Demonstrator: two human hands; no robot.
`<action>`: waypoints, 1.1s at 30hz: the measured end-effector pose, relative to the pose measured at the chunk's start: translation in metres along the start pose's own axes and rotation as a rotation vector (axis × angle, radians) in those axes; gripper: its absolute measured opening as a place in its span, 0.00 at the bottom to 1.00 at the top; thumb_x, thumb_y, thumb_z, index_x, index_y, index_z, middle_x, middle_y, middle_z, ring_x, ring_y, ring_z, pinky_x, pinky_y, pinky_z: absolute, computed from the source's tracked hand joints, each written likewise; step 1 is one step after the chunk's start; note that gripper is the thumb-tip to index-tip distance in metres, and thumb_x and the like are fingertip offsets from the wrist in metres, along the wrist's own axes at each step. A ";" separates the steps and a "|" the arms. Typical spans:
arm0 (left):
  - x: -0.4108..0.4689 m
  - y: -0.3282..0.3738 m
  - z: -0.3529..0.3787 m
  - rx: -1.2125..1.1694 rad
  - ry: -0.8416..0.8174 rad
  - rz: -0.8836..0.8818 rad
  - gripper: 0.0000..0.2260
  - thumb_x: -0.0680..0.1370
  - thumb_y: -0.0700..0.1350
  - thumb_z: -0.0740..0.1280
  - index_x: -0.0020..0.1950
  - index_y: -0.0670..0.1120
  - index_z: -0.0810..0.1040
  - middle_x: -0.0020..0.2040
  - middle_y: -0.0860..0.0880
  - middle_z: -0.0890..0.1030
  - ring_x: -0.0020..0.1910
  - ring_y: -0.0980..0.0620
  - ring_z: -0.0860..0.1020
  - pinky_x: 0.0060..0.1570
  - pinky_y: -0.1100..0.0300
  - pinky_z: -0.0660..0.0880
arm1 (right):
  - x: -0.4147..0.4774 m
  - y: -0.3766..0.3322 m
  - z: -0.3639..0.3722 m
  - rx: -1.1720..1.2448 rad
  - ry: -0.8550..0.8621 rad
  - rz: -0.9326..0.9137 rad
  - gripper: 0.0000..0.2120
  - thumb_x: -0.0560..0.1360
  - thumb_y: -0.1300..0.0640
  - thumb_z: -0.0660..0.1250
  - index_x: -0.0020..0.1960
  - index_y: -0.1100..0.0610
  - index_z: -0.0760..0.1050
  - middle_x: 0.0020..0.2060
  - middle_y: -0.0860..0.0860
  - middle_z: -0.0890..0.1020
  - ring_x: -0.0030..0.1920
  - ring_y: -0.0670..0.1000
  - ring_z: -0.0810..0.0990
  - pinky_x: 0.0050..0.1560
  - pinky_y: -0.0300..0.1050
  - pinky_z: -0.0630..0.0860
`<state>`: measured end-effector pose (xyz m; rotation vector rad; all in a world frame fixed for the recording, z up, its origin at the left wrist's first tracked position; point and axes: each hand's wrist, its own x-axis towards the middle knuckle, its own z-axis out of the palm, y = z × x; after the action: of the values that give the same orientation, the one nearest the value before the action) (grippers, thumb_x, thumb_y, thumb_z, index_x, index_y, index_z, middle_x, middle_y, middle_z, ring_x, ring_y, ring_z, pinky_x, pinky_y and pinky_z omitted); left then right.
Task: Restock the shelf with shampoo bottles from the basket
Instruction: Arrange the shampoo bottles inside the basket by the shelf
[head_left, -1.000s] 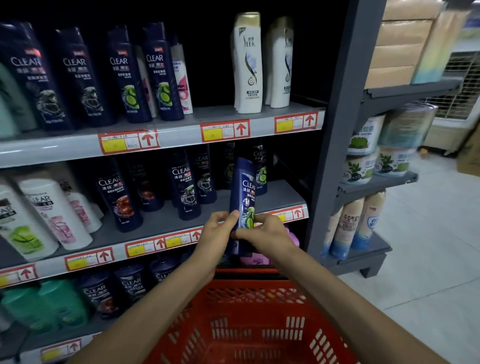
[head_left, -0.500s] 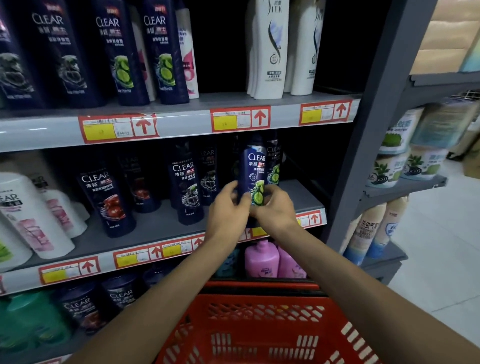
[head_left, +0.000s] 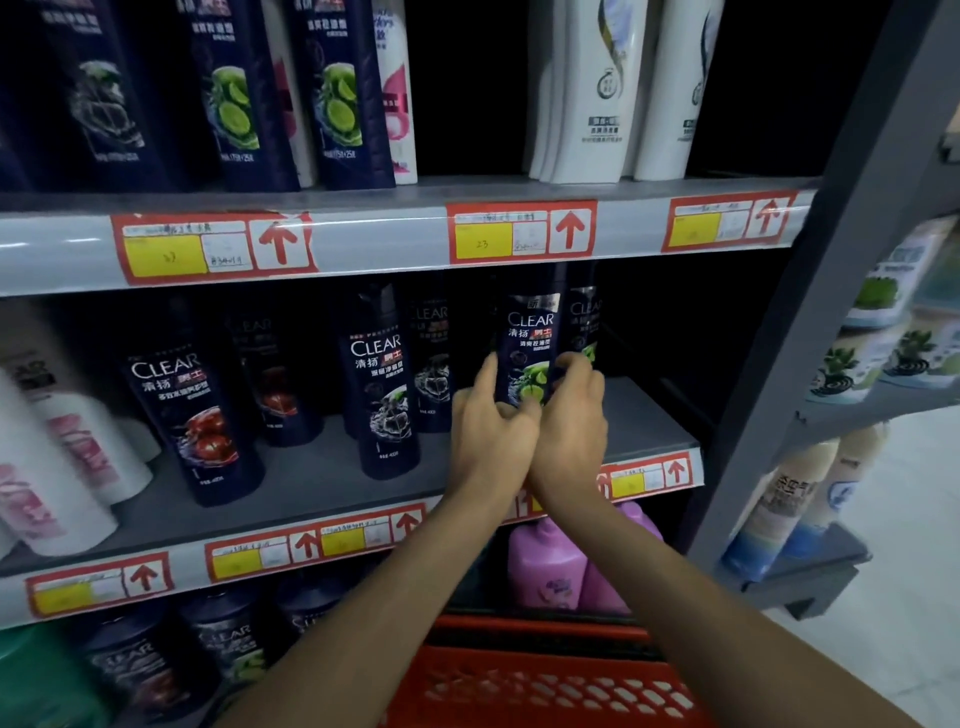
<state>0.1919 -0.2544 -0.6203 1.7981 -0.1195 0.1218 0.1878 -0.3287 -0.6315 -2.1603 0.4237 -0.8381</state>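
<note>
one dark blue shampoo bottle (head_left: 530, 343) with a lime on its label is held upright over the right part of the middle shelf (head_left: 311, 478), just in front of a second lime-labelled bottle (head_left: 584, 322) at the back. its lower part is gripped from both sides: the left hand (head_left: 491, 431) is curled against the left edge with the thumb pointing up, and the right hand (head_left: 571, 421) is wrapped round the right edge, the two hands touching each other below the label. the bottle's base is hidden by the hands, so whether it rests on the shelf cannot be told.

four more dark clear bottles are counted on that shelf to the left: two in front (head_left: 192, 415) (head_left: 384, 395) and two behind (head_left: 275, 374) (head_left: 431, 358). blurred white bottles (head_left: 78, 452) are seen at the far left; their number cannot be told.

on the top shelf (head_left: 363, 244), three dark blue bottles (head_left: 234, 93) are plainly seen, one white-and-pink bottle (head_left: 400, 104) beside them, and at least two white bottles (head_left: 597, 88) to the right. three red price tags (head_left: 519, 234) are fixed to its edge.

two pink bottles (head_left: 545, 566) are seen below the middle shelf. one red basket (head_left: 540, 686) is seen at the bottom, under the forearms.
</note>
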 end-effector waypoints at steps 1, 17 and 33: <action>0.004 0.000 0.001 -0.005 0.010 -0.019 0.32 0.77 0.50 0.67 0.79 0.61 0.61 0.58 0.51 0.76 0.44 0.60 0.78 0.46 0.61 0.74 | 0.004 -0.001 0.003 -0.016 0.008 -0.011 0.21 0.76 0.56 0.69 0.67 0.55 0.66 0.61 0.54 0.72 0.54 0.60 0.77 0.51 0.56 0.75; 0.023 -0.006 0.000 -0.110 -0.056 -0.114 0.30 0.81 0.42 0.66 0.81 0.54 0.60 0.42 0.61 0.73 0.41 0.68 0.69 0.53 0.63 0.69 | 0.022 0.009 0.043 -0.119 0.002 -0.001 0.20 0.77 0.60 0.70 0.63 0.55 0.63 0.61 0.55 0.71 0.55 0.60 0.77 0.44 0.48 0.69; -0.027 0.025 -0.030 0.061 -0.186 -0.023 0.32 0.78 0.42 0.71 0.79 0.54 0.62 0.74 0.49 0.71 0.66 0.54 0.71 0.67 0.61 0.67 | -0.007 0.005 -0.036 -0.144 -0.229 -0.008 0.30 0.73 0.57 0.72 0.72 0.51 0.65 0.64 0.51 0.69 0.62 0.55 0.75 0.59 0.48 0.77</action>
<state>0.1615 -0.2305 -0.5936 1.8692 -0.2301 -0.0589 0.1574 -0.3476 -0.6204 -2.3598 0.3677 -0.5695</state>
